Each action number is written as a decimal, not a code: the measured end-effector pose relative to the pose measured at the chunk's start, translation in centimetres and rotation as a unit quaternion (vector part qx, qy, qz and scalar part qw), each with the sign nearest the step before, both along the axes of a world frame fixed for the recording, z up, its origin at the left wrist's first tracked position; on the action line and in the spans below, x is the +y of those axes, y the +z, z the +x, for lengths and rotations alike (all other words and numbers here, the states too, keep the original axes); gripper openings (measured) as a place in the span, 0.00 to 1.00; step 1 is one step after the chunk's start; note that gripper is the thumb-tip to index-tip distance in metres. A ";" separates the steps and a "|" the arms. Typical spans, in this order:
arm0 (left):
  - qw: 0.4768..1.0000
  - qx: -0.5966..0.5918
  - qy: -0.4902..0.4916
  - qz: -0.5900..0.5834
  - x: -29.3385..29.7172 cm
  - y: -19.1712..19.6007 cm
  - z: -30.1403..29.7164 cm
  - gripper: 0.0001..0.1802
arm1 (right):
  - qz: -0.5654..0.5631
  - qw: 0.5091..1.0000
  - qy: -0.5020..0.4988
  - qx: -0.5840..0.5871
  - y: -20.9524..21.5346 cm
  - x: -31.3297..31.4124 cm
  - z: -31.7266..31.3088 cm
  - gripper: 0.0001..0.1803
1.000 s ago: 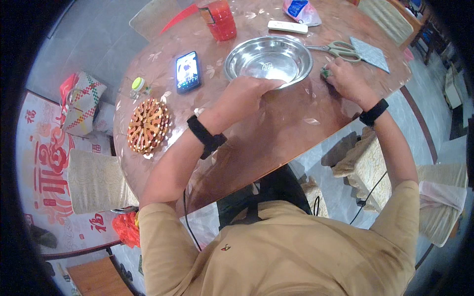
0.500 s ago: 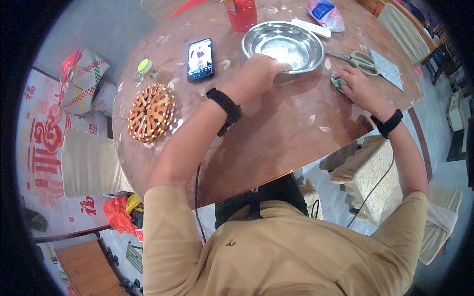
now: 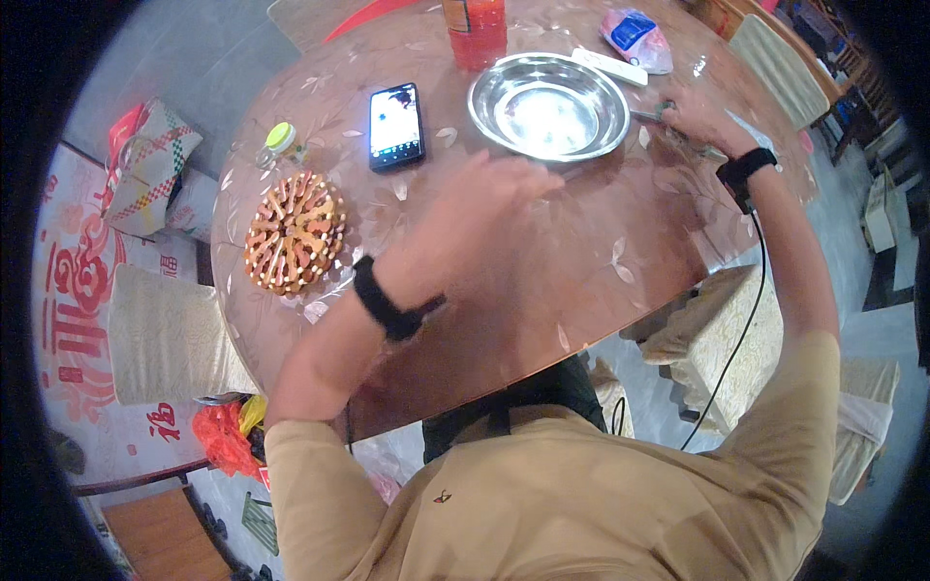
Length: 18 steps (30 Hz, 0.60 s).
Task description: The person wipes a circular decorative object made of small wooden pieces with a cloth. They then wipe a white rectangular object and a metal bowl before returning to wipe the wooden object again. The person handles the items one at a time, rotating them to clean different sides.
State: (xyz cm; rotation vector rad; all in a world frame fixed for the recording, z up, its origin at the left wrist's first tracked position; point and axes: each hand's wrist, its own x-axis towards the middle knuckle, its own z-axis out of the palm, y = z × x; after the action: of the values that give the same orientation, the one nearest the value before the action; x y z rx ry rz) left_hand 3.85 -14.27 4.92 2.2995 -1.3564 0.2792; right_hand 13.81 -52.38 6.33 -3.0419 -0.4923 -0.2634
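A round shiny steel basin (image 3: 477, 114) stands on the table ahead of me. My left hand (image 3: 509, 186) is just off its near side, smeared by motion, so its fingers do not show clearly. To the right of the basin my right hand (image 3: 699, 118) has its fingers bent down around the scissors (image 3: 645, 115). The blades point left toward the basin, while the hand covers most of the handles. The small green crumpled piece held there before cannot be made out now.
A lit phone (image 3: 395, 126), a woven trivet (image 3: 294, 232) and a small jar with a yellow-green lid (image 3: 280, 137) lie to the left. Behind the basin are a bottle of red liquid (image 3: 476, 37), a white bar-shaped object (image 3: 610, 66) and a plastic pouch (image 3: 635, 41).
My left hand has drawn back from the basin's rim toward me. My right hand has moved up and away from me, from beside the scissors onto them.
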 end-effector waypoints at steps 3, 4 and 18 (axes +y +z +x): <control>0.991 0.129 -0.024 0.008 2.0 0.5 -3.6 0.21 | -0.010 0.999 -0.043 0.009 0.8 0.0 2.0 0.18; 0.984 0.175 -0.021 0.013 2.6 0.5 -4.7 0.21 | 0.002 0.999 -0.041 0.011 0.9 -1.0 2.5 0.18; 0.974 0.207 0.035 -0.083 8.7 1.5 -8.9 0.19 | -0.063 0.992 0.040 0.106 -0.3 0.3 -0.5 0.18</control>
State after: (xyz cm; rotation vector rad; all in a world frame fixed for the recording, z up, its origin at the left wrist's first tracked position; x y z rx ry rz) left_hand -5.04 -5.56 6.37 2.1175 -1.0055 -0.0642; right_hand 13.29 -52.09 6.06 -3.1107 -0.6361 0.0980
